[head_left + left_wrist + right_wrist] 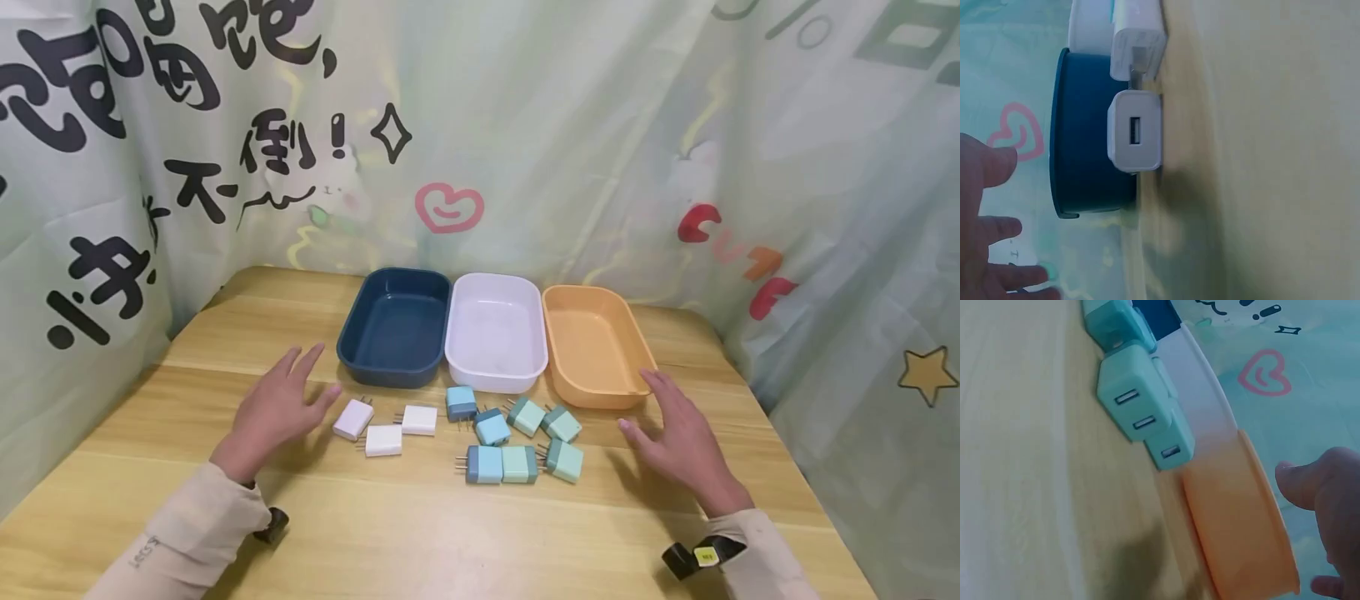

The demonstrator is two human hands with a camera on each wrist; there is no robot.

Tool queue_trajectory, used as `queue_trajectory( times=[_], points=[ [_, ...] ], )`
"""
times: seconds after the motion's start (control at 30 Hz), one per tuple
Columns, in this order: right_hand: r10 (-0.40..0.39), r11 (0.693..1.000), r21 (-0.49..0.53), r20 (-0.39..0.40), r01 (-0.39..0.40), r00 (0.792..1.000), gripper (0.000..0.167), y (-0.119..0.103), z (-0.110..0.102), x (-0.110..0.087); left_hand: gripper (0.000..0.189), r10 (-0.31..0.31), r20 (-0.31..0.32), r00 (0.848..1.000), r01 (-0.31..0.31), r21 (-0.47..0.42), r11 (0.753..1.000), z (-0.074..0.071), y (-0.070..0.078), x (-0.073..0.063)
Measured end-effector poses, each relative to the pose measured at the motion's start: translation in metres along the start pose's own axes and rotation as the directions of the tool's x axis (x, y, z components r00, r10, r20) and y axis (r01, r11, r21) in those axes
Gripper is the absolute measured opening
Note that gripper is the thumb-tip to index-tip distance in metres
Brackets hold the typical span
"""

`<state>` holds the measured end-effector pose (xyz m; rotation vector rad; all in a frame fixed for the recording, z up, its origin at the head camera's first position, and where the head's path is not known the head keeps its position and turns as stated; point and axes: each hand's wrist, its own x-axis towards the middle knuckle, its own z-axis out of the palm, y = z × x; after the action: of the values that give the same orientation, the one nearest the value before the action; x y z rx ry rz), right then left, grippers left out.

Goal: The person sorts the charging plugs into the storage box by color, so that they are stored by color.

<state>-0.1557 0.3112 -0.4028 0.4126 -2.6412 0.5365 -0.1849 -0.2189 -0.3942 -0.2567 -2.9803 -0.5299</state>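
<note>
My left hand [277, 410] is held over the left of the table with fingers spread, holding nothing. Closest to it is a white USB charger [353, 419] with two more white chargers [384, 440] beside it. On the other side my right hand [684, 440] hovers by the orange tray [600, 398], its fingertips overlapping the rim in the head view; nothing is in it. Between the hands lie three blue chargers [484, 464] and several mint green chargers [565, 461]. In the right wrist view, USB ports show on a green charger [1135, 394].
A navy tray [390, 373] and a white tray [497, 379] stand left of the orange one, side by side behind the chargers. A printed curtain [570, 150] hangs around the back and sides of the wooden table [420, 542].
</note>
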Motion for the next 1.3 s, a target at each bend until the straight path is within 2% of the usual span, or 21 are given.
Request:
queue_trajectory(
  times=[0.13, 0.23, 0.47, 0.67, 0.77, 0.97, 1.03, 1.13, 1.3],
  points=[
    [-0.025, 0.998, 0.061, 0.000, 0.025, 1.000, 0.077, -0.004, 0.002, 0.007, 0.075, -0.005, 0.025, 1.000, 0.008, -0.113, 0.994, -0.004, -0.001, 0.007],
    [-0.015, 0.991, 0.134, 0.007, 0.013, 1.000, 0.075, -0.009, 0.003, 0.013, 0.074, -0.011, 0.009, 1.000, 0.012, -0.188, 0.982, -0.005, -0.002, 0.012],
    [0.042, 0.932, 0.355, 0.082, -0.069, 0.996, 0.071, -0.029, 0.002, 0.026, 0.071, -0.053, -0.014, 0.999, 0.045, -0.347, 0.937, -0.008, -0.007, 0.018],
    [0.010, 0.899, 0.433, 0.138, -0.069, 0.990, 0.071, -0.041, 0.004, 0.037, 0.071, -0.102, 0.045, 0.994, 0.111, -0.405, 0.907, -0.012, -0.011, 0.023],
    [-0.014, 0.886, 0.461, 0.146, -0.055, 0.989, 0.069, -0.045, 0.005, 0.045, 0.070, -0.115, 0.067, 0.991, 0.133, -0.460, 0.878, -0.015, -0.011, 0.030],
    [-0.064, 0.867, 0.498, 0.170, -0.029, 0.983, 0.068, -0.055, 0.012, 0.057, 0.069, -0.138, 0.133, 0.982, 0.190, -0.600, 0.777, -0.016, -0.010, 0.040],
    [-0.074, 0.865, 0.502, 0.184, -0.029, 0.980, 0.069, -0.057, 0.017, 0.061, 0.068, -0.138, 0.148, 0.979, 0.201, -0.627, 0.752, -0.016, -0.011, 0.042],
    [-0.082, 0.855, 0.516, 0.220, -0.045, 0.972, 0.070, -0.061, 0.024, 0.065, 0.067, -0.145, 0.167, 0.975, 0.220, -0.645, 0.732, -0.015, -0.011, 0.046],
    [-0.115, 0.838, 0.543, 0.275, -0.055, 0.955, 0.071, -0.071, 0.032, 0.073, 0.066, -0.149, 0.190, 0.970, 0.238, -0.652, 0.720, -0.012, -0.012, 0.052]
  ],
)
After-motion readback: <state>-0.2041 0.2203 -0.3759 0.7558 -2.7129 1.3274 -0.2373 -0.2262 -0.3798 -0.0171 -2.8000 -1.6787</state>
